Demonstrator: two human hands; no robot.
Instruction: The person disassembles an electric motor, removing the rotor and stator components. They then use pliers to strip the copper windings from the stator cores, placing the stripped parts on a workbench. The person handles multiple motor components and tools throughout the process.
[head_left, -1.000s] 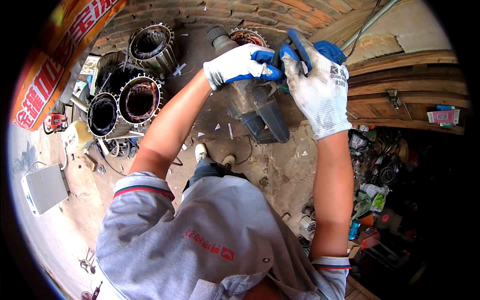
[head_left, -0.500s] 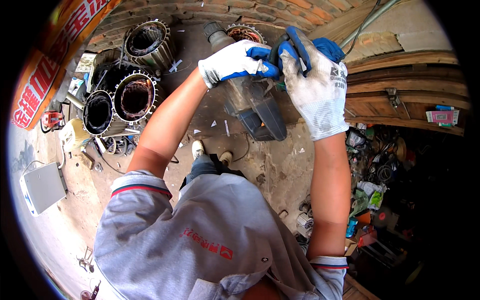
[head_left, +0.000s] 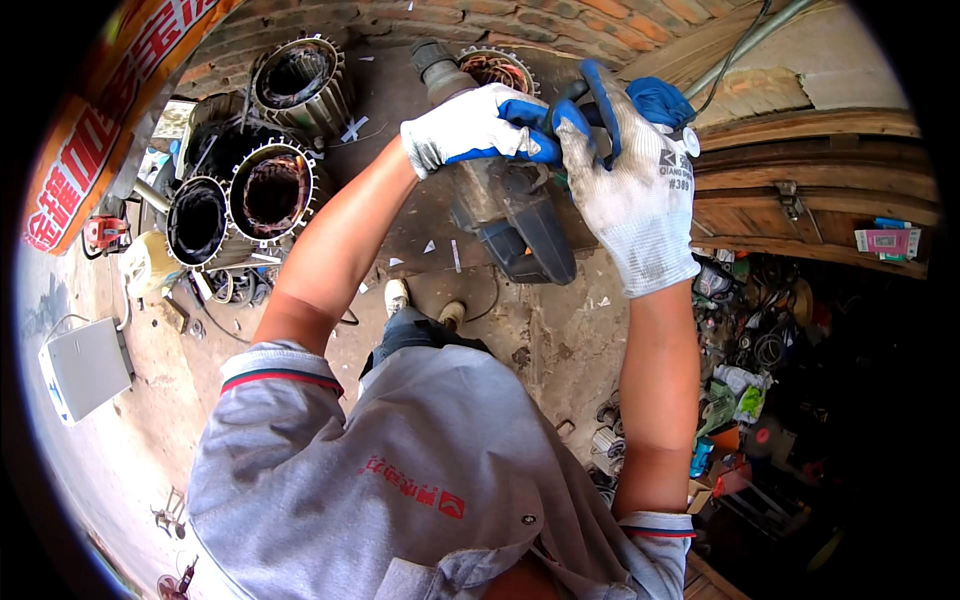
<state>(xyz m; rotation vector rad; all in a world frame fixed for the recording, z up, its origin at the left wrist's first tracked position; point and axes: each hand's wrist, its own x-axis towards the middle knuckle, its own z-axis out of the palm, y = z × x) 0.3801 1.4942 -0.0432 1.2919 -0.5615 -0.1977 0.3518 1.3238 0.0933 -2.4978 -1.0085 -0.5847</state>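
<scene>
A dark grey power tool (head_left: 520,220), like a rotary hammer with a ribbed nose end, lies under my hands. My left hand (head_left: 480,130), in a white glove with blue-coated fingers, reaches across its body. Its fingers are curled closed around something I cannot make out. My right hand (head_left: 630,170), gloved the same way, is just right of the left fingertips. Its index finger stretches up and the thumb stands apart from it. A small dark part shows between the two hands; whether either hand grips it is unclear. The right hand's other fingers are mostly hidden.
Several finned motor stators (head_left: 273,190) stand at left, and another stator (head_left: 497,70) with copper windings sits behind the tool. Blue cloth (head_left: 660,102) and a white round piece (head_left: 691,141) are by my right hand. Wooden panels (head_left: 800,170) and cluttered parts line the right.
My right index finger has lifted and spread from the thumb. The white round piece has come into sight beside that hand. My left hand has hardly moved.
</scene>
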